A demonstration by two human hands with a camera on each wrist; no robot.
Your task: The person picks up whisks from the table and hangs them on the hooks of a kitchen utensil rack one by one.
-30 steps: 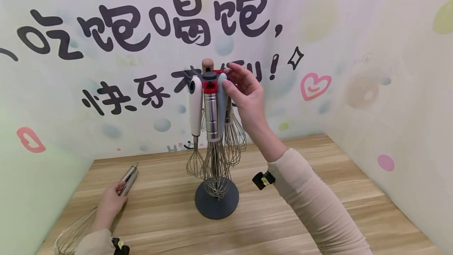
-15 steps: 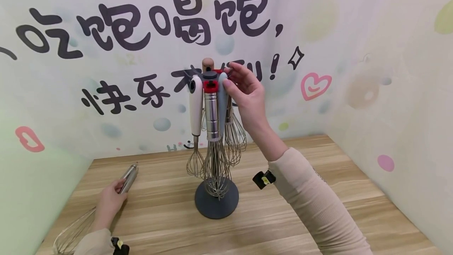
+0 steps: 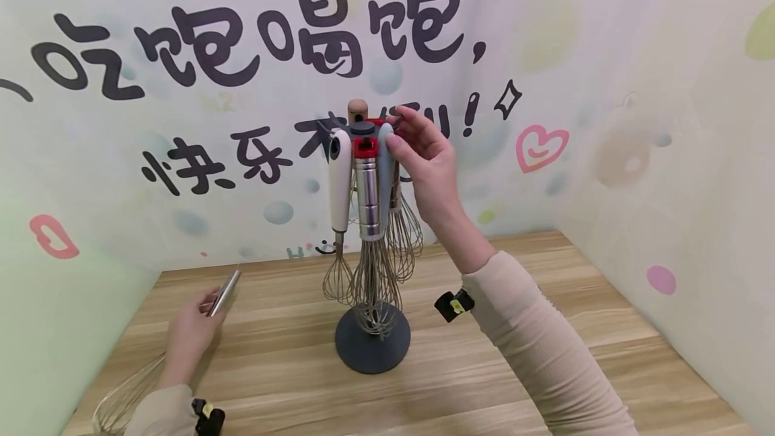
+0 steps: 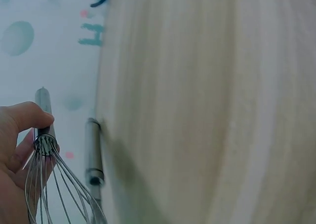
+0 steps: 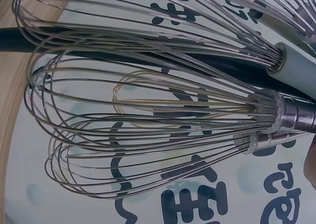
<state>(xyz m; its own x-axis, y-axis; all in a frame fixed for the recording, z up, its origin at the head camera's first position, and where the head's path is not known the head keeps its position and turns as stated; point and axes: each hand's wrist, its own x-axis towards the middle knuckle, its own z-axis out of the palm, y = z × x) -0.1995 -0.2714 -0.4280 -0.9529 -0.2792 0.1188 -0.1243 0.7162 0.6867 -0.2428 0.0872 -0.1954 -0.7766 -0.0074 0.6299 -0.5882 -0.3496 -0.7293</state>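
Note:
My left hand (image 3: 194, 332) grips a steel whisk (image 3: 227, 290) by its handle at the table's left. In the left wrist view, thumb and fingers close round that whisk's handle just above its wires, beside a second steel handle (image 4: 94, 152). My right hand (image 3: 434, 173) is raised at the top of a dark whisk stand (image 3: 371, 358), its thumb against a whisk with a light blue handle (image 3: 385, 170) and its bent fingers behind. Also hanging there are a white-handled whisk (image 3: 340, 184), a steel-handled whisk with a red end (image 3: 367, 197) and others behind.
The stand's round base rests on the wooden table (image 3: 484, 369). Wire loops (image 3: 124, 399) show beside the left sleeve. Printed walls (image 3: 266, 106) close off the back and both sides. A black post (image 5: 19, 38) runs behind the whisks in the right wrist view.
The front whisks on the stand have shifted slightly right, along with my right thumb. My left hand and the gripped whisk handle have moved a little up and right; the second handle is now hidden.

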